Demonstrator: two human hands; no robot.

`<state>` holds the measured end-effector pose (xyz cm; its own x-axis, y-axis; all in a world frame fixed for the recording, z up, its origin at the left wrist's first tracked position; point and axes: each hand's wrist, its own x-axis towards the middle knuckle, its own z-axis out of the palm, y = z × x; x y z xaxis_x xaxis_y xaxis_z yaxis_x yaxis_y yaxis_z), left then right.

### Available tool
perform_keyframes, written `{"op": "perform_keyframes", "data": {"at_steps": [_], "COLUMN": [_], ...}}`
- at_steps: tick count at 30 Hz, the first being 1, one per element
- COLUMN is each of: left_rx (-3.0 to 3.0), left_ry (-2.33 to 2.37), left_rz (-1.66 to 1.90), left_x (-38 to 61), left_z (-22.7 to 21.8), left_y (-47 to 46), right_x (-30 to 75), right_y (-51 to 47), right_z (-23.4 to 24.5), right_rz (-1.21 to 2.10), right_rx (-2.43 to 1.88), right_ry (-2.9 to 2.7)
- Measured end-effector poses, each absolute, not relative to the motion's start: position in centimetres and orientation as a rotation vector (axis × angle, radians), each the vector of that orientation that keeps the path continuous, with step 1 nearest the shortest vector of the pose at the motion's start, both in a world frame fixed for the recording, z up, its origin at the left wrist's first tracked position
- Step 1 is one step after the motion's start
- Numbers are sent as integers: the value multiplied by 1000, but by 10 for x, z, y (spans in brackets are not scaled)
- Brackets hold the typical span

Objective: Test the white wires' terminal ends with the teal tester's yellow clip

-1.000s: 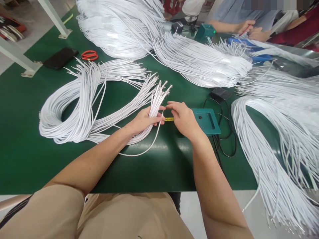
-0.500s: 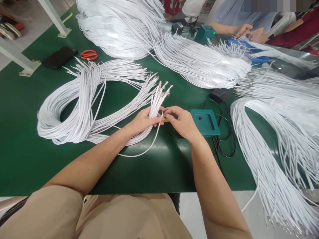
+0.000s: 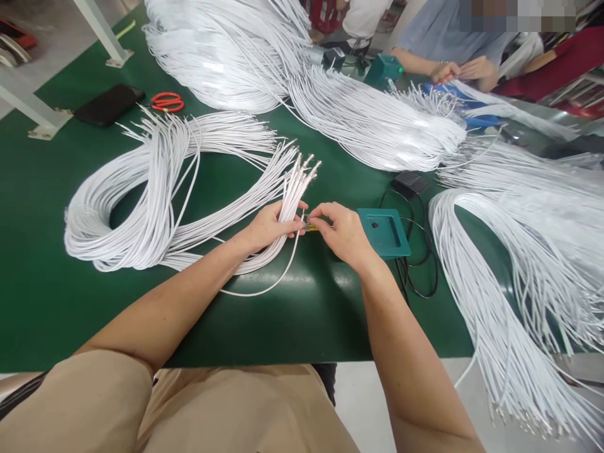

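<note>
My left hand (image 3: 268, 228) is closed round the stripped ends of a looped bundle of white cables (image 3: 155, 195) that lies on the green table (image 3: 56, 302). My right hand (image 3: 342, 234) pinches a small yellow tag (image 3: 310, 227) close against my left fingertips and one single white cable (image 3: 278, 277), which curves toward me. The bare cable tips (image 3: 306, 168) fan out just beyond my left hand.
A teal device (image 3: 384, 231) with a black cord (image 3: 419, 277) sits right of my right hand. Large white cable piles lie at the back (image 3: 377, 126) and right (image 3: 519, 283). Red scissors (image 3: 167, 101) and a black phone (image 3: 104, 104) lie far left. Other people's hands (image 3: 465, 69) work at the far side.
My right hand has moved left and closed in on the yellow tag, bringing it against my left fingertips. The left hand has kept its hold on the bundle.
</note>
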<state>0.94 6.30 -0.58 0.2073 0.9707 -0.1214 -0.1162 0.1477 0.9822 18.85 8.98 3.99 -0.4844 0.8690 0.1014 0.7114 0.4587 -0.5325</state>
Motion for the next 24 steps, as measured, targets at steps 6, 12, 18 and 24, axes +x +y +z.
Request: {"op": "perform_keyframes", "data": {"at_steps": [6,12,18,24], "left_rx": [1075,1110,1176,1227], "left_ry": [1014,1050,1157,1168], "left_rz": [1042,1025,986,978], "left_x": [9,10,11,11], "left_z": [-7,-7,-12,-12], "left_y": [64,64,66,64], "right_x": [207,209,207,205], "right_y": [85,91,95,100], "right_z": [35,30,28,23], "right_rz": [139,104,41,31], "right_rx": [-1398,-1433,-1450,-1518], "right_ry": [-2647,-2775,-2759,-2660]}}
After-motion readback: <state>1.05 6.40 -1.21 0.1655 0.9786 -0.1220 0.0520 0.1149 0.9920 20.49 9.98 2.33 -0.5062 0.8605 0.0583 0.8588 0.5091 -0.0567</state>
